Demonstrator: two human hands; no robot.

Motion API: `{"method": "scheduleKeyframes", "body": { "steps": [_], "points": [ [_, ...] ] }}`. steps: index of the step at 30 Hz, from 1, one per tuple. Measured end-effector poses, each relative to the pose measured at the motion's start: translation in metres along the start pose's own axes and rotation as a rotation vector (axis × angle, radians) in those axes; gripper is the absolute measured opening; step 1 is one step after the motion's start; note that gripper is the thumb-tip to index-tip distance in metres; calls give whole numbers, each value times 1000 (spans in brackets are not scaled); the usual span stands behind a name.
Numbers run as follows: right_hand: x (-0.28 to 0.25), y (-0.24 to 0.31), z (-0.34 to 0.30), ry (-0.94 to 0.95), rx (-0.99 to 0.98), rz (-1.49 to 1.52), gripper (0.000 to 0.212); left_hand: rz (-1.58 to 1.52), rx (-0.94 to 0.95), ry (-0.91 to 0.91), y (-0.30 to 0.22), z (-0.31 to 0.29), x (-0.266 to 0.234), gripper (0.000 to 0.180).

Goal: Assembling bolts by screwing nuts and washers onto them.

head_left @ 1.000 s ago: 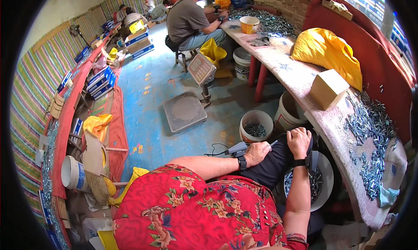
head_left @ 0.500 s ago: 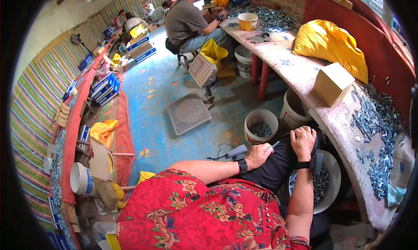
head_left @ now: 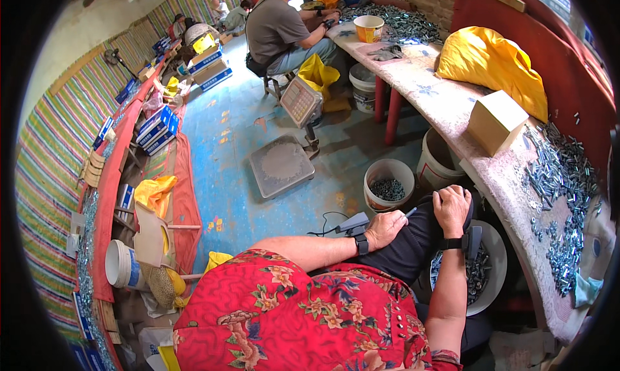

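I sit in a red flowered top with dark trousers. My left hand rests on my left thigh, fingers curled, next to a thin pale stick-like object whose grip I cannot make out. My right hand lies flat on my right knee, fingers apart, holding nothing. Both wrists wear dark bands. Under my right forearm stands a white bucket with small metal parts. A heap of small metal parts lies on the long bench to my right.
A white bucket of dark parts and another bucket stand ahead of my knees. A platform scale sits on the blue floor. A cardboard box and a yellow bag rest on the bench. Another person sits farther along it.
The view has tilted slightly, so the room slides down the picture. Both hands stay on my knees in nearly the same pose.
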State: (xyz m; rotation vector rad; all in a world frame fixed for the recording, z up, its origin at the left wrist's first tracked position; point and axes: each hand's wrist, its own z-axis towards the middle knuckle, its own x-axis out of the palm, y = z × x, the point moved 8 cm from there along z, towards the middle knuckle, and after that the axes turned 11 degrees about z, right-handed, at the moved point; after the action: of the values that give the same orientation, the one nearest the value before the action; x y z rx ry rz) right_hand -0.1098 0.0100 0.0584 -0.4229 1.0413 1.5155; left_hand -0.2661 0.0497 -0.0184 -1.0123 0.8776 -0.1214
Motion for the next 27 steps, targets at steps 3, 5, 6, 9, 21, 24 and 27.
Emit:
{"method": "scheduleKeyframes", "body": {
  "steps": [3,5,6,9,21,24,27],
  "points": [
    [1,0,0,-7,-10,7,20,4,1,-3,-1,0,-1,23],
    [0,0,0,-10,-13,8,20,12,8,-4,-3,-1,-2,23],
    [0,1,0,-14,-15,9,19,12,7,-4,-2,-1,-2,23],
    [1,0,0,5,-4,5,19,24,6,-10,-1,0,-1,23],
    [0,0,0,-14,-8,17,19,13,-11,-4,-2,-1,-1,23],
    [-2,1,-1,-24,-16,17,19,17,-13,-1,-2,-1,-2,23],
    [0,-1,-2,-15,-7,15,19,11,-15,7,-2,-2,-1,23]
  ]
}}
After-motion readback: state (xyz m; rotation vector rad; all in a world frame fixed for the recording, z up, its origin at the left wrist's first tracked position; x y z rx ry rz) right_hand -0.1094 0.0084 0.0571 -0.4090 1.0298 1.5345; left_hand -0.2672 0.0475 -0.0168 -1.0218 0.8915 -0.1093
